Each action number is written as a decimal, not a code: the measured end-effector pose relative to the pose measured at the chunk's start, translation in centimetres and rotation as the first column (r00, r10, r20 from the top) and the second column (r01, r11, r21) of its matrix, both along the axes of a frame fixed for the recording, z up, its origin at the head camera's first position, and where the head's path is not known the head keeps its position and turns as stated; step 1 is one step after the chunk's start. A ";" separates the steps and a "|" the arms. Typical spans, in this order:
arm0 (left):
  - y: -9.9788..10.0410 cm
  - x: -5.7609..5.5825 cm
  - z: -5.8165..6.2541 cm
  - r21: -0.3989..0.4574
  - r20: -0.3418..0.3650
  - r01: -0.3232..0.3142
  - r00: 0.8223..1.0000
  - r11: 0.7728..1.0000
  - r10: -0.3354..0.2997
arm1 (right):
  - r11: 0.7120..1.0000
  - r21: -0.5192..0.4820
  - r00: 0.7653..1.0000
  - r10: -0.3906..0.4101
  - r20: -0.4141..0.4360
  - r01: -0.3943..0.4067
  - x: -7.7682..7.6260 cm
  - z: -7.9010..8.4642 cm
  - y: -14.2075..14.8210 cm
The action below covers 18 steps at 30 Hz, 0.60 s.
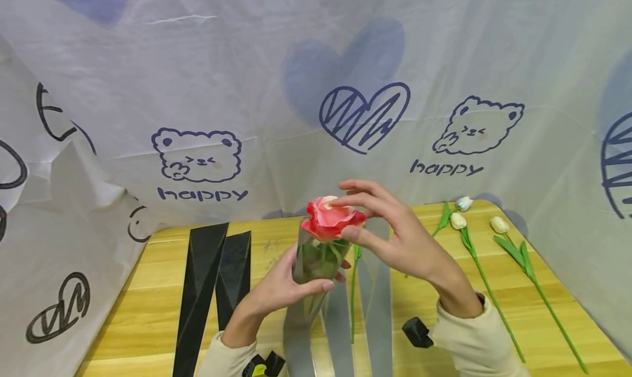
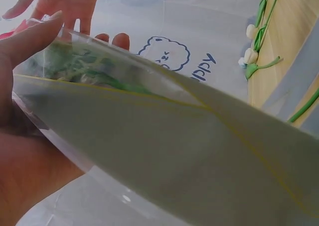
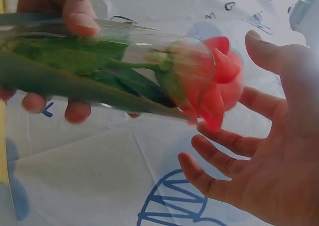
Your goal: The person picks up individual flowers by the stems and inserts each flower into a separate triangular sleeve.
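Observation:
A pink-red artificial rose [image 1: 332,219] with green leaves sits in a cone-shaped flower sleeve [image 2: 134,131], part clear and part grey-green with a thin yellow line. My left hand [image 1: 278,286] grips the sleeve below the bloom, thumb across the front and fingers round behind. The bloom [image 3: 227,81] sticks out past the sleeve's clear rim. Beside it, my right hand [image 1: 407,242] has its fingers spread, index finger and thumb at the petals. In the right wrist view the fingertips [image 3: 207,129] lie close along the petals, not curled round them.
Black sleeves [image 1: 199,289] lie on the wooden table [image 1: 133,311] at the left. Grey sleeves [image 1: 377,311] lie in the middle with a green stem [image 1: 353,300]. White tulips [image 1: 500,225] lie at the right. A printed cloth [image 1: 276,163] hangs behind.

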<state>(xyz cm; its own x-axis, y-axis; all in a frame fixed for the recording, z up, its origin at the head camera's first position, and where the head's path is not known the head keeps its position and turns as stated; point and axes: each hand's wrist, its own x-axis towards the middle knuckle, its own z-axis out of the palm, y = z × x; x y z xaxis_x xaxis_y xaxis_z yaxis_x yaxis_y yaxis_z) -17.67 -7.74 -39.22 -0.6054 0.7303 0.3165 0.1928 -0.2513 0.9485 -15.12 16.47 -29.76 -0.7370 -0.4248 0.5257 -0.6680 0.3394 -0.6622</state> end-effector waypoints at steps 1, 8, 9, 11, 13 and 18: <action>-0.1 0.0 0.1 -0.001 -0.002 -0.002 1.000 1.000 0.002 | 1.000 0.018 1.000 0.004 0.000 -0.004 0.0 0.2 -0.1; 0.0 -0.1 0.9 -0.006 -0.050 -0.026 0.998 1.000 0.025 | 0.986 0.160 0.998 0.028 0.059 -0.037 0.1 0.9 -0.4; 0.0 -0.1 1.0 -0.009 -0.049 -0.029 0.998 1.000 0.028 | 0.983 0.181 0.997 0.031 0.070 -0.043 0.1 1.0 -0.5; 0.0 -0.1 1.2 -0.018 -0.036 -0.032 0.999 0.999 0.031 | 0.974 0.219 0.995 0.042 0.087 -0.060 -0.1 1.2 -0.6; 0.1 -0.1 1.4 -0.029 -0.029 -0.037 0.999 0.999 0.036 | 0.966 0.247 0.993 0.053 0.108 -0.079 -0.4 1.3 -0.6; 0.2 -0.3 1.9 -0.037 0.005 -0.035 0.999 0.999 0.036 | 0.950 0.293 0.985 0.063 0.161 -0.109 -1.3 1.9 -0.7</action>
